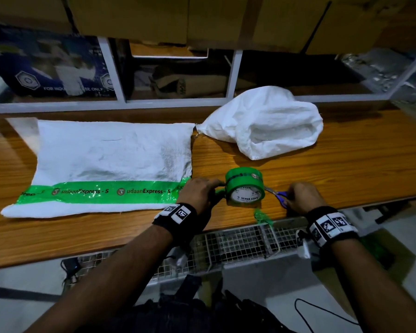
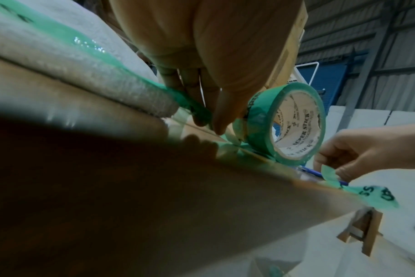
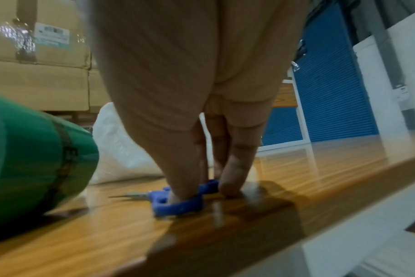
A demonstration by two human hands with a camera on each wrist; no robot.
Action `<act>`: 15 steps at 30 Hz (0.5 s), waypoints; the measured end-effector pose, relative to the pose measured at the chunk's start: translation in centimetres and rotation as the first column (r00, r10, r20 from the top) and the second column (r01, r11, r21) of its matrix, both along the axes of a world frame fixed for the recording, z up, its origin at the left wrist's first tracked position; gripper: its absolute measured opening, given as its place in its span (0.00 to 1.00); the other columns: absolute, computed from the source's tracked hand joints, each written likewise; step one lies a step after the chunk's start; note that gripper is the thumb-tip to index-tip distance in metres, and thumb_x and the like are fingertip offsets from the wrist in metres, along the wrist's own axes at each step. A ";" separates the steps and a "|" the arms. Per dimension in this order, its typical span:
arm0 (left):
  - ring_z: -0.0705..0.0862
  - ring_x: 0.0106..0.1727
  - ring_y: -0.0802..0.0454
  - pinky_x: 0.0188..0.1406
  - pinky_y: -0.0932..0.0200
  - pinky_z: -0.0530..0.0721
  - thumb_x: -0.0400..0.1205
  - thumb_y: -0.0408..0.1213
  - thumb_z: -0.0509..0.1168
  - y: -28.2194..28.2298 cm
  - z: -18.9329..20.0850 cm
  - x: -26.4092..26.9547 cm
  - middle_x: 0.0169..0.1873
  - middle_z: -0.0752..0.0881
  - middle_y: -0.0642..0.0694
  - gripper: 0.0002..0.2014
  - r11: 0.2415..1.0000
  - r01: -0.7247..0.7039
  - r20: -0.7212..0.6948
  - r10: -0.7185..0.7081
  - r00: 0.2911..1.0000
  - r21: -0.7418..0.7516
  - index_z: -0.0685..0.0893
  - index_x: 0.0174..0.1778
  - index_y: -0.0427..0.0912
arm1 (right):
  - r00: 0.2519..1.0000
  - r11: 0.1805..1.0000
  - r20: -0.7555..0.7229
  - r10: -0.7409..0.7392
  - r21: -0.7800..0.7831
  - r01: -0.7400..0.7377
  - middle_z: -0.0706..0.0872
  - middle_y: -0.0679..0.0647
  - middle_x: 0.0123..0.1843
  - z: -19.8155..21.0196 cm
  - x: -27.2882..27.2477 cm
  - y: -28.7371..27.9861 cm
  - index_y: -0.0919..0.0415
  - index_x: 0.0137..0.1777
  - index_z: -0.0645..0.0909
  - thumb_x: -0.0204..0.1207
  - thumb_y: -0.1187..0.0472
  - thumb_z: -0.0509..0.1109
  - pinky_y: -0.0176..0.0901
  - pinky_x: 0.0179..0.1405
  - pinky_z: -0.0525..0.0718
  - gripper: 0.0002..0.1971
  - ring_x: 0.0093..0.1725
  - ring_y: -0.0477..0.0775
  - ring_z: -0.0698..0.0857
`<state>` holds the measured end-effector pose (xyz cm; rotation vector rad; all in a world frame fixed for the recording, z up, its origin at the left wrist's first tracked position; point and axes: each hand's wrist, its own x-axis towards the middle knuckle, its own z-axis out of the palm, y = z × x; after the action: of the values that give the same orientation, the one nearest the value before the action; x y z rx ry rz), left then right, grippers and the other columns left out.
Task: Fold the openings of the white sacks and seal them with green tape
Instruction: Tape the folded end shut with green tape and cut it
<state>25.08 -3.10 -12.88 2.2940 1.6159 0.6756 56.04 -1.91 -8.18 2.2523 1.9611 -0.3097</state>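
A flat white sack [image 1: 111, 152] lies on the left of the wooden table [image 1: 346, 164], with a strip of green tape [image 1: 101, 192] along its folded near edge. A second white sack [image 1: 269, 121], crumpled, sits at the back right. The green tape roll [image 1: 245, 188] stands on edge just right of the flat sack. My left hand [image 1: 216, 187] pinches the tape strip [image 2: 190, 106] between sack and roll [image 2: 284, 127]. My right hand [image 1: 288, 195] grips blue-handled scissors [image 1: 280, 194] lying on the table; its thumb [image 3: 183, 178] sits in one handle loop of the scissors [image 3: 180, 202].
A crumpled scrap of green tape [image 1: 262, 216] hangs at the table's front edge. A wire mesh basket [image 1: 238, 241] sits below that edge. Behind the table stand a white shelf frame [image 1: 233, 73] and cardboard boxes [image 1: 130, 18].
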 end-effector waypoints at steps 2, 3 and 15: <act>0.86 0.43 0.48 0.39 0.50 0.86 0.80 0.63 0.65 -0.1 0.0 0.1 0.39 0.88 0.53 0.19 1.000 -0.004 -0.004 0.004 1.000 0.011 0.81 0.65 0.64 | 0.999 0.999 0.043 0.026 -0.031 -0.025 0.84 0.60 0.54 0.3 0.2 -0.2 0.63 0.52 0.85 0.75 0.58 0.79 0.52 0.53 0.86 0.11 0.54 0.61 0.84; 0.86 0.43 0.47 0.39 0.50 0.86 0.80 0.62 0.66 -0.2 0.1 0.1 0.40 0.89 0.53 0.18 1.000 0.007 -0.001 -0.007 1.000 0.025 0.82 0.65 0.63 | 0.999 0.999 0.044 0.014 -0.037 -0.013 0.84 0.60 0.54 0.3 0.5 -0.3 0.62 0.53 0.84 0.76 0.59 0.77 0.51 0.52 0.85 0.10 0.53 0.61 0.84; 0.88 0.42 0.47 0.41 0.51 0.88 0.80 0.56 0.67 0.0 2.0 -0.5 0.44 0.89 0.50 0.18 0.993 0.109 -0.127 -0.102 0.987 0.053 0.86 0.65 0.59 | 0.781 0.968 -0.624 -0.016 0.187 0.170 0.82 0.53 0.28 4.3 -2.7 -9.4 0.62 0.36 0.82 0.78 0.43 0.73 0.43 0.26 0.74 0.21 0.26 0.54 0.78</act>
<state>24.55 -3.10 -10.91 2.4894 1.5312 0.5744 53.30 -11.30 -3.91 2.6447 2.2717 -1.0029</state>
